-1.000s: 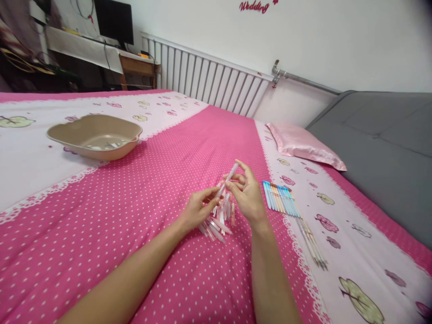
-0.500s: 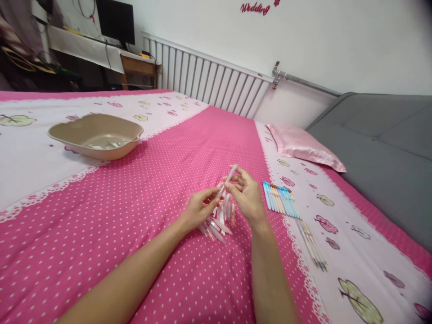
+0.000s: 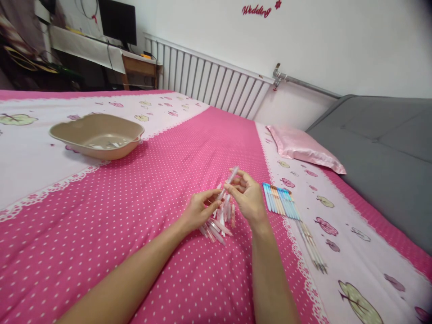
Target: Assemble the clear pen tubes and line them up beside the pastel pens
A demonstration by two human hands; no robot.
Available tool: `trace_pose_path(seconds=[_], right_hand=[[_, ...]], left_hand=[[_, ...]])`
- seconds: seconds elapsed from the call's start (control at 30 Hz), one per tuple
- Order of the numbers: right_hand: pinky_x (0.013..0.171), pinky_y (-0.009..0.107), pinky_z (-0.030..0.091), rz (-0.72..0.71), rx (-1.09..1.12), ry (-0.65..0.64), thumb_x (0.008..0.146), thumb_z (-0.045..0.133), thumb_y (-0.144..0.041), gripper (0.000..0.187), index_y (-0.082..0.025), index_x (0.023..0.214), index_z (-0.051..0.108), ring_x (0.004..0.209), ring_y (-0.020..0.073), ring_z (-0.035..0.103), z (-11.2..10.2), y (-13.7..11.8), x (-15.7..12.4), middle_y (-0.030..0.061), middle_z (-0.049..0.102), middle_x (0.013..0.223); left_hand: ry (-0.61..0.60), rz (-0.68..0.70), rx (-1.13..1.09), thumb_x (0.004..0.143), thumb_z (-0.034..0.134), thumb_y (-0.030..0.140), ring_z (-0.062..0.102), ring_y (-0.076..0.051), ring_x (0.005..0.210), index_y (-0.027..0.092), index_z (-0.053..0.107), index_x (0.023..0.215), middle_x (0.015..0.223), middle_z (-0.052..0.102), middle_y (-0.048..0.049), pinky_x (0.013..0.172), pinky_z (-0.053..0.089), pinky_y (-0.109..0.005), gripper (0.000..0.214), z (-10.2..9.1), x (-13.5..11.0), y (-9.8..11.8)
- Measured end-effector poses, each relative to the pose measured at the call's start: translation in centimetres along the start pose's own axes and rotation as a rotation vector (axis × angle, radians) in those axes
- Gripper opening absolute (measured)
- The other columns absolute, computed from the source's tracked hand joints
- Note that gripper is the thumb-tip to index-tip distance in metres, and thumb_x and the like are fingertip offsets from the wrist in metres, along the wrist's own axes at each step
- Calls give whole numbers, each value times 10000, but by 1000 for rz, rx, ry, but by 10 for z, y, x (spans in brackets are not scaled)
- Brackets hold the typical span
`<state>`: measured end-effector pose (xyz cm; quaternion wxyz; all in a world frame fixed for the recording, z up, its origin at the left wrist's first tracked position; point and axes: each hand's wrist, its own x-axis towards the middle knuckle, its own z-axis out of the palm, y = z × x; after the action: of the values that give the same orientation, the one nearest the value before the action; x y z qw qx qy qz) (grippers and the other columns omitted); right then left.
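A pale pink, see-through pen barrel point(image 3: 232, 174) slants upward between my two hands. My left hand point(image 3: 196, 210) pinches its lower end, and the fingers of my right hand point(image 3: 250, 197) close round its upper part. Just beneath them lies a loose heap of clear and pinkish pen parts point(image 3: 218, 229), partly covered by my fingers. To the right of my right hand, light blue and peach pens point(image 3: 281, 200) lie side by side in a row. Several slim whitish sticks with dark tips, perhaps pen refills point(image 3: 314, 252), lie below that row.
A beige plastic basin point(image 3: 97, 150) with small pale pieces inside stands at the left on the bed's pink dotted sheet point(image 3: 162, 180). A pink pillow point(image 3: 303, 146) rests by the grey headboard point(image 3: 381, 139). Behind are a white radiator point(image 3: 205, 72) and a desk with a monitor point(image 3: 118, 22).
Both hands keep their grip on the pen barrel, with only slight finger movement. The whole view has shifted very slightly; the basin, heap and pen row lie as before.
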<state>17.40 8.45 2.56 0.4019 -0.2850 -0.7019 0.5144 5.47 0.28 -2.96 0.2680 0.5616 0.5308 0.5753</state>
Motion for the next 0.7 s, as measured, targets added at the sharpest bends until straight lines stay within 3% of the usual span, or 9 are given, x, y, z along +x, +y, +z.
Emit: trace_pose_path(seconds=[0.43,0.7], right_hand=[[645,285,471,-55,-167,-14,682,685,-345,267,-161,871,641,657,145,584,-3,0,1,23,628,723],[536,264,414,-38,-263,16,645,700,-453,316,-172,680,560,548,130,519,-4,2,1,-1,570,600]], left_hand=[[-8,-2,-26,802,576,331,636,-185,800,124,609,1019,883,685,-92,695,491,-292,301,0,0,2],[13,24,-11,791,590,332,629,-173,794,135,615,1003,896,687,-85,691,491,-285,290,1,0,-2]])
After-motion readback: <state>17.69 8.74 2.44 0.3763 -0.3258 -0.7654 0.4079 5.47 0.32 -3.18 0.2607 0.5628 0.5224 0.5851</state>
